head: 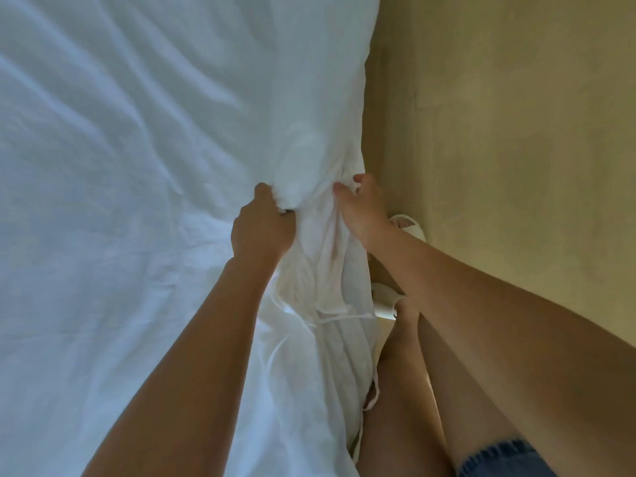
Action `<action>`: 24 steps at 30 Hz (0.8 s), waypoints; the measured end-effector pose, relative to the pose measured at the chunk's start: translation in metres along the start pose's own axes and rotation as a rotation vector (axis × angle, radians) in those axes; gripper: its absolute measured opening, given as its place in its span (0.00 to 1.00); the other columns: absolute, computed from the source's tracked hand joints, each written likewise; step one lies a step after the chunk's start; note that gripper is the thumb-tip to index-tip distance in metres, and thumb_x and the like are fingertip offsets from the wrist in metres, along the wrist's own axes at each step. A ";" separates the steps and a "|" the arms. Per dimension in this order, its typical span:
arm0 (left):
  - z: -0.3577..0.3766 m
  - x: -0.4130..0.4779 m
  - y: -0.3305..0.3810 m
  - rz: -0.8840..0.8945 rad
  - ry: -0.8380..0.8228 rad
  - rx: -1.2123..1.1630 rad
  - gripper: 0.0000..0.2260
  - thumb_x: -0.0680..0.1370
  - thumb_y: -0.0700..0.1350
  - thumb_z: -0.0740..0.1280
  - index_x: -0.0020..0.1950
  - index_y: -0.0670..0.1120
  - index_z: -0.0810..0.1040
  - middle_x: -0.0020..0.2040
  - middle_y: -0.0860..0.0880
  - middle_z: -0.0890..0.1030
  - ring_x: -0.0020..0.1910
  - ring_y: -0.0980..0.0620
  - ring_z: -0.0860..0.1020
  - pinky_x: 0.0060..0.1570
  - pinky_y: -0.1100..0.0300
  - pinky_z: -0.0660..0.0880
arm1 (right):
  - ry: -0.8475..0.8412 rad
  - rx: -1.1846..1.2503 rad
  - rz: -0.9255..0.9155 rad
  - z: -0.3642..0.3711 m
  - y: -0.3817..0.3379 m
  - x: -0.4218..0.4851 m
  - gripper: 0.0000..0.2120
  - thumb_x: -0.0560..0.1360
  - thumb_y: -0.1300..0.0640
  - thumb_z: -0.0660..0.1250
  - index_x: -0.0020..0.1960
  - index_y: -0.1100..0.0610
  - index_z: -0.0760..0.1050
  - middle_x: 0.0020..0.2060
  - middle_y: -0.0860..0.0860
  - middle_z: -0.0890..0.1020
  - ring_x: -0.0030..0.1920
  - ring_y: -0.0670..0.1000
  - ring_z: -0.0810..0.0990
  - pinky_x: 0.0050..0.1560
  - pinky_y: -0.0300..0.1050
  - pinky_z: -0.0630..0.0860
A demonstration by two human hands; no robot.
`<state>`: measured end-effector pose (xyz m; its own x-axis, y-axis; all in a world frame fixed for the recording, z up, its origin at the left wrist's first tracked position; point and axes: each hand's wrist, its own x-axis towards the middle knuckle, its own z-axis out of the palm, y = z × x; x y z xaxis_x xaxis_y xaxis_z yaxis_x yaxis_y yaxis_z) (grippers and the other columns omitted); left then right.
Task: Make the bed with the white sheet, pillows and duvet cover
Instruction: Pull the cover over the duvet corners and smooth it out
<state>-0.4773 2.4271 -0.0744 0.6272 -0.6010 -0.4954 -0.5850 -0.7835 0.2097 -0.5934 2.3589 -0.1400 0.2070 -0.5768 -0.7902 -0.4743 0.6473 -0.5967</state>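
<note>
White duvet cover [137,201] spread wrinkled over bed, filling left and centre of view, edge hanging toward tan floor [516,132] at right. Bunched corner of fabric gathered at edge, between both hands. Left hand [260,228] clenched on bunch from left, fingers buried in cloth. Right hand [364,210] pinching same bunch from right, thumb and fingertips curled into folds. Thin white ties [330,318] dangling below grip. White slippers [406,227] on floor just beside bed edge. Denim shorts hem [499,459] at lower right.
</note>
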 end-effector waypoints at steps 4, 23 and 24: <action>-0.002 0.007 -0.011 -0.109 0.029 -0.142 0.04 0.76 0.44 0.60 0.49 0.46 0.69 0.34 0.54 0.70 0.35 0.48 0.69 0.32 0.60 0.63 | -0.050 -0.076 -0.053 0.001 -0.013 0.017 0.15 0.79 0.50 0.61 0.58 0.60 0.71 0.51 0.53 0.77 0.49 0.51 0.75 0.49 0.42 0.71; 0.012 0.038 0.107 0.266 -0.070 0.011 0.17 0.73 0.38 0.61 0.62 0.42 0.70 0.49 0.42 0.78 0.47 0.39 0.76 0.41 0.58 0.65 | -0.229 0.174 0.207 -0.071 -0.035 0.046 0.08 0.80 0.57 0.58 0.45 0.55 0.74 0.38 0.56 0.77 0.44 0.44 0.67 0.48 0.51 0.76; 0.013 0.036 0.105 0.265 -0.045 0.003 0.17 0.73 0.38 0.61 0.61 0.42 0.71 0.49 0.43 0.79 0.46 0.40 0.76 0.42 0.58 0.65 | -0.284 0.236 0.234 -0.064 -0.040 0.045 0.08 0.80 0.58 0.59 0.44 0.53 0.73 0.38 0.53 0.76 0.41 0.50 0.78 0.47 0.46 0.76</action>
<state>-0.5231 2.3253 -0.0808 0.4286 -0.7771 -0.4608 -0.7269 -0.5995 0.3349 -0.6197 2.2757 -0.1427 0.3603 -0.2623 -0.8952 -0.3350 0.8593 -0.3866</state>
